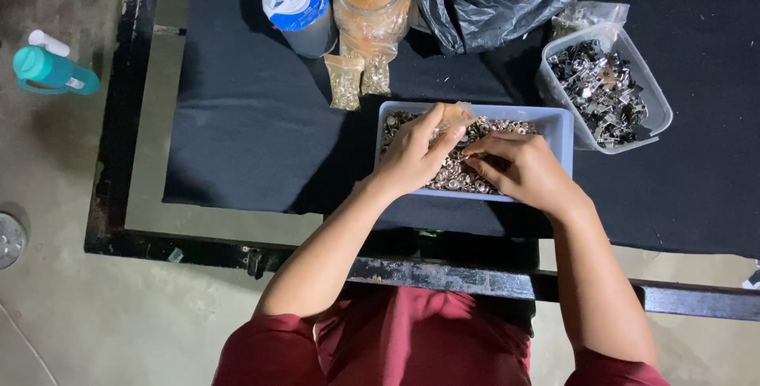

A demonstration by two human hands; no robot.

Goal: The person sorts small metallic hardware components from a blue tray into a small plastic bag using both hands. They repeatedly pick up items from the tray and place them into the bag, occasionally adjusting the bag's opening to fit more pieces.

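The left hand (412, 160) pinches a small clear bag (457, 115) in a narrow grip above the grey tray (558, 129) of metal eyelets (455, 174); the right hand (518, 166) picks beside it, its grip unclear. Hold the bag mouth low over the tray.

Two hands – left (412, 156), right (518, 166) – two tubs (564, 129) (633, 61), two filled sachets (345, 81) (377, 73), one jar (372, 2), one cup (297, 7), one bottle (51, 71)

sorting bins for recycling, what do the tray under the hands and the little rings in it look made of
Tray: pale blue plastic by the look, smooth with a matte, slightly translucent wall. Rings: probably metal, silvery and glinting under the light, though too small to be sure.
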